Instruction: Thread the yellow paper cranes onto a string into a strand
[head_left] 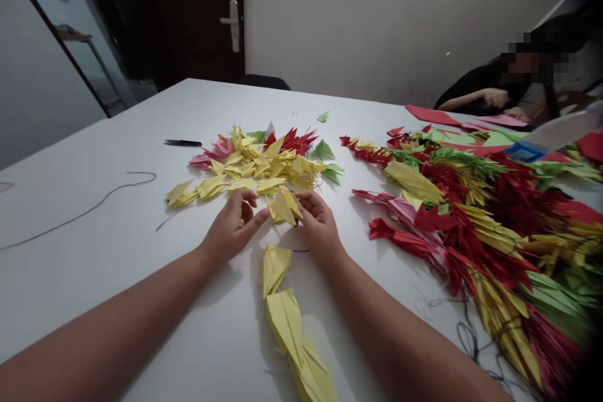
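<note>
A yellow folded paper piece (284, 206) is held in my right hand (316, 218), whose fingers close on its right side. My left hand (238, 221) is at the left of that piece, its fingers curled and its thumb apart from the index finger, with nothing seen between them. Below both hands, a chain of yellow folded papers (285, 320) runs toward the near edge. Just beyond my hands lies a pile of yellow folded papers (254, 163), with red, pink and green ones around it. A short dark string (300, 251) shows beside my right wrist.
Many red, yellow, green and pink paper strands (461, 213) with tangled black string cover the right side of the white table (141, 276). Dark snips (183, 143) and a long dark thread (101, 201) lie left. Another person's hand (495, 98) is at the far right.
</note>
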